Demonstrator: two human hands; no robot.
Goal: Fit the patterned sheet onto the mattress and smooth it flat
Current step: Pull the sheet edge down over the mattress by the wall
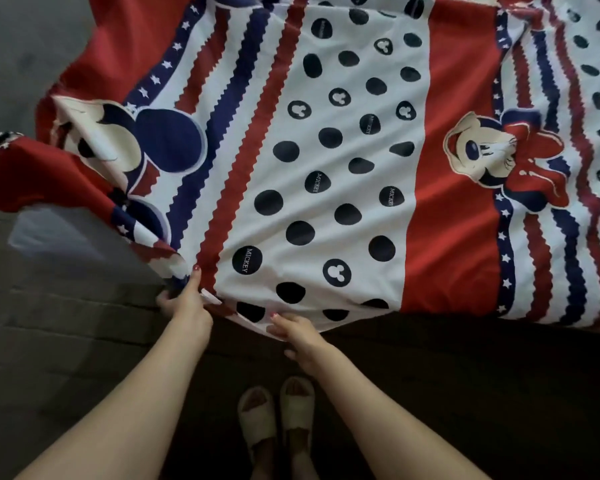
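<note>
While the patterned sheet point(343, 161) billows over the bed, left hand point(184, 303) pinches its near hem, thumb on top; right hand point(297, 332) grasps the hem just beside it. Slippers point(278, 410) on the floor below.

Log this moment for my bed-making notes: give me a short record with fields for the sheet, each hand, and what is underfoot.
sheet: patterned sheet, red, white and navy with dots, stripes and cartoon mice, spread out but rippled
near edge: lifted, held by both hands
left hand: left hand grips the edge at a striped part
right hand: right hand pinches the edge at the dotted panel
left corner: bunched and folded
feet: pale slippers on a dark floor
</note>
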